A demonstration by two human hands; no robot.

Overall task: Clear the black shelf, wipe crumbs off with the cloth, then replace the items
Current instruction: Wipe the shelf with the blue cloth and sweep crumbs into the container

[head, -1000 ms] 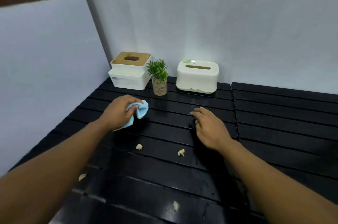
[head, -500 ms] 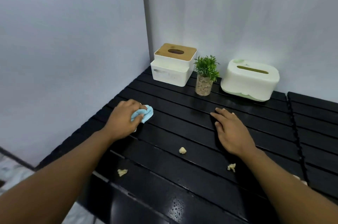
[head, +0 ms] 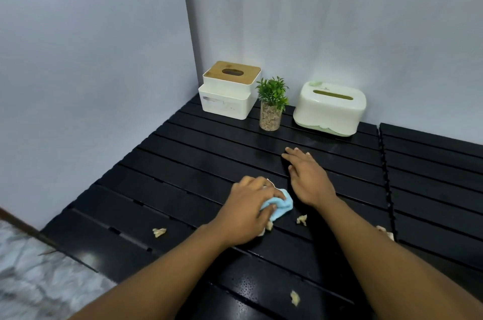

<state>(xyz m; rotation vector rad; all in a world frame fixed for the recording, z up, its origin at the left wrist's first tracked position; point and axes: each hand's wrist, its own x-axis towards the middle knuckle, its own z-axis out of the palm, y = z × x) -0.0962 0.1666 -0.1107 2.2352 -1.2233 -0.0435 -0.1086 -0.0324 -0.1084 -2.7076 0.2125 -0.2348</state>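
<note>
The left hand [head: 251, 204], curled and clamped over the bunched blue cloth [head: 98, 205], now sits at the centre of the frame just left of the right hand [head: 308, 178]; half a second ago it was pressing the cloth well to the left on the black shelf [head: 183, 175], so it has swept rightward across the slats. The right hand lies flat, fingers together and holding nothing, braced on the shelf as before. A crumb [head: 268, 225] is touching the lower edge of the cloth, another [head: 302, 219] lies just right of it, one [head: 159, 232] sits lower left, and one [head: 294, 297] lies near the bottom of the frame. In the upper middle, the wood-topped tissue box [head: 230, 89], the small plant [head: 271, 105] and the white tissue box [head: 329, 107] stand against the wall, not cleared. Wiping looks under way with the items in place, so the back strip will likely need attention later.
</note>
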